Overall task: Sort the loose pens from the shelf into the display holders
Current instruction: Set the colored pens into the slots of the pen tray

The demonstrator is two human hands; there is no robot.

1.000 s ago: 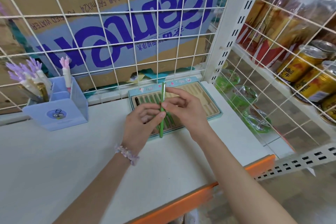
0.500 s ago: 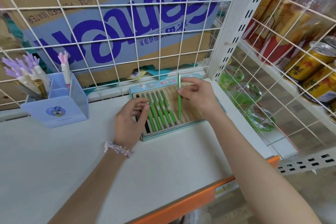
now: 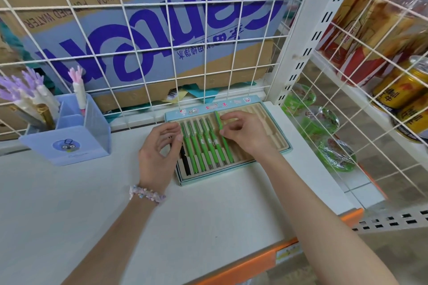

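A slotted pen tray [image 3: 281, 149] with a pale blue rim lies on the white shelf [image 3: 69, 203] against the wire back. Several green pens [image 3: 199, 146] lie side by side in its left slots, with a black pen [image 3: 185, 162] at the far left. My right hand [image 3: 245, 133] pinches one more green pen [image 3: 225, 148] between thumb and fingers, laying it in the slot to the right of the others. My left hand [image 3: 158, 148] hovers with loosely curled fingers over the tray's left edge and holds nothing. The tray's right slots are bare.
A blue pen holder [image 3: 67, 143] with purple and pink feather-topped pens stands at the left. A cardboard box [image 3: 150, 30] sits behind the wire grid [image 3: 178, 81]. Green wrapped cups [image 3: 324, 132] and yellow cans [image 3: 398, 92] fill the neighbouring shelves on the right. The shelf's front edge is orange [image 3: 243, 266].
My right hand carried the green pen from in front of the tray over it and lowered it into a slot. My left hand let go of the pen and moved to the tray's left edge.
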